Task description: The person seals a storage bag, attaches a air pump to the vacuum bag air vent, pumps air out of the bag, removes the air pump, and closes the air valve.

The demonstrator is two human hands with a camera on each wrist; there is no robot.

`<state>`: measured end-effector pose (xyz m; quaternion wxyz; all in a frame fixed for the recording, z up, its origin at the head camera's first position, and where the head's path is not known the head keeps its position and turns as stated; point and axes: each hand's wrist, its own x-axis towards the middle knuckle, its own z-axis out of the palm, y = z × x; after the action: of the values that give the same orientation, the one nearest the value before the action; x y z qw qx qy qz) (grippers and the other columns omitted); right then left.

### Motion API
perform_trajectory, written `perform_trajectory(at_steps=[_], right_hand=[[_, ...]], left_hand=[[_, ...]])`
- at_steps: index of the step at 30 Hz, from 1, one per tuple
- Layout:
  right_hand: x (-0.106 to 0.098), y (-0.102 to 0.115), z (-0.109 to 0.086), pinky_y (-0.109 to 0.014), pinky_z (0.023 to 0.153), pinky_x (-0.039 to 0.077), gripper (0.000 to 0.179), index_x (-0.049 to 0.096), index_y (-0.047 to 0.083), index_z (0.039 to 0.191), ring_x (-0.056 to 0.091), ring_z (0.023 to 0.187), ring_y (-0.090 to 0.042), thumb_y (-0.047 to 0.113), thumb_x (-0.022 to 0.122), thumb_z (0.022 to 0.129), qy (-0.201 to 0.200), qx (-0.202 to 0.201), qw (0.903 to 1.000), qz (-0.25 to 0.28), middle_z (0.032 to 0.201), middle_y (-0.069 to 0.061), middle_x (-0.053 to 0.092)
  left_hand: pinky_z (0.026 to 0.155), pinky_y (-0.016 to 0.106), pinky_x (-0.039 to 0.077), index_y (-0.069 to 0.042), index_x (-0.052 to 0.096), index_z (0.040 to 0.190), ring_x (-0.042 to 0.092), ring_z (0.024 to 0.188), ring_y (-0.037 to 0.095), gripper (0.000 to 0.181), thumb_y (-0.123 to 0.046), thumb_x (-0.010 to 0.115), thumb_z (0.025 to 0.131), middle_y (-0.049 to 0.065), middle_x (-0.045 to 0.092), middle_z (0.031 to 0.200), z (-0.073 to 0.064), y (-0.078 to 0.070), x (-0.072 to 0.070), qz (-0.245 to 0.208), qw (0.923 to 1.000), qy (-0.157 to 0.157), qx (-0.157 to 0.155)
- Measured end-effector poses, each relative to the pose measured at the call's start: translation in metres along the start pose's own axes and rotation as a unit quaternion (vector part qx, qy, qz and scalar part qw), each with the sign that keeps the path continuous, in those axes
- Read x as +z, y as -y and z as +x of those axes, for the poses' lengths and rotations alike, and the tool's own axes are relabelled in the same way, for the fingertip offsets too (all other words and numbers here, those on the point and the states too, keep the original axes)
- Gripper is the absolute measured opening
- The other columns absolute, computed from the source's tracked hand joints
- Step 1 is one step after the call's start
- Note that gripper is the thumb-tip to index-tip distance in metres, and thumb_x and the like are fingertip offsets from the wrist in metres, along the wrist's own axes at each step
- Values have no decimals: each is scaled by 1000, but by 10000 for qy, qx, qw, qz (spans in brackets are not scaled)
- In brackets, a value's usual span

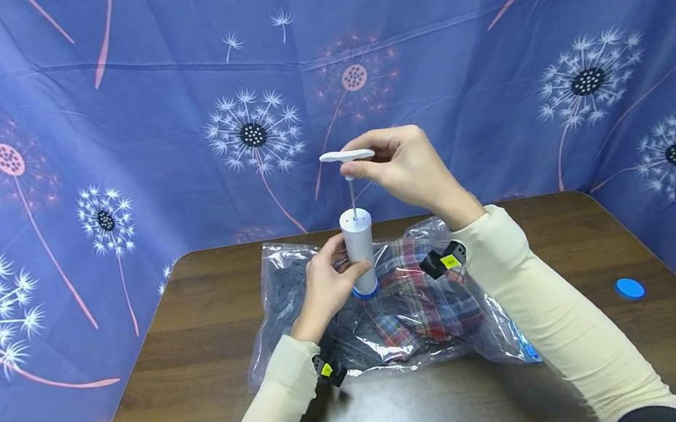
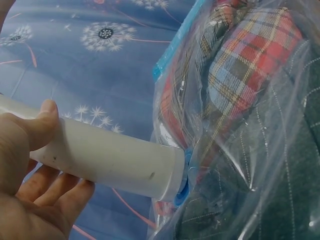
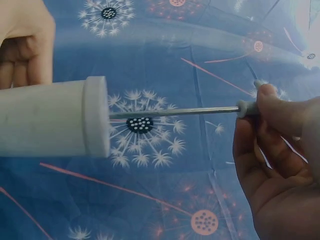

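Note:
A white hand pump [image 1: 360, 248] stands upright on a clear plastic storage bag [image 1: 328, 360], its blue-ringed base on the bag's blue valve [image 2: 183, 195]. My left hand [image 1: 330, 280] grips the pump's cylinder, thumb on one side and fingers on the other. Above it, my right hand [image 1: 399, 160] pinches the white T-shaped handle [image 1: 348, 156] between thumb and fingers. The metal rod [image 3: 175, 111] shows between handle and cylinder, so the handle is drawn up. Inside the bag lie red plaid cloth [image 1: 419, 286] and dark cloth [image 2: 285, 150].
A round blue cap [image 1: 630, 289] lies on the wooden table [image 1: 205, 379] to the right of the bag. Behind the table hangs a blue dandelion-print curtain [image 1: 164, 120]. A wrist camera [image 1: 443, 261] is strapped to each sleeve.

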<state>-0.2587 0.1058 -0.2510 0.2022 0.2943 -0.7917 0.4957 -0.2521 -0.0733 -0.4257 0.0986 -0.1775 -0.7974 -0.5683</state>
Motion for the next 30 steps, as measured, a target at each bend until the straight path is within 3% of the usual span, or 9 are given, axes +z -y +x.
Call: perform_trajectory(at_steps=[5, 16, 30], right_hand=[[6, -12, -6, -24, 69, 61, 16, 80, 7, 104, 76, 78, -13, 13, 82, 90, 331, 158, 9992, -144, 94, -7, 78], [25, -40, -25, -32, 72, 63, 17, 80, 7, 105, 75, 82, -18, 14, 81, 90, 861, 563, 9937, -449, 98, -9, 78], [30, -45, -32, -34, 75, 64, 19, 79, 7, 109, 77, 86, -20, 16, 80, 91, 814, 968, 9918, -172, 103, -10, 78]], left_hand=[[94, 36, 61, -7, 62, 137, 72, 113, 33, 61, -11, 87, 82, 18, 69, 128, 0, 1, -1, 7, 10000, -27, -28], [95, 38, 60, -9, 62, 136, 71, 113, 32, 59, -15, 88, 83, 17, 69, 128, 0, 4, -3, -41, 9999, 23, -95], [94, 39, 61, -9, 64, 135, 72, 111, 32, 58, -16, 88, 83, 17, 70, 125, 0, 4, -5, 10, 10000, 52, -35]])
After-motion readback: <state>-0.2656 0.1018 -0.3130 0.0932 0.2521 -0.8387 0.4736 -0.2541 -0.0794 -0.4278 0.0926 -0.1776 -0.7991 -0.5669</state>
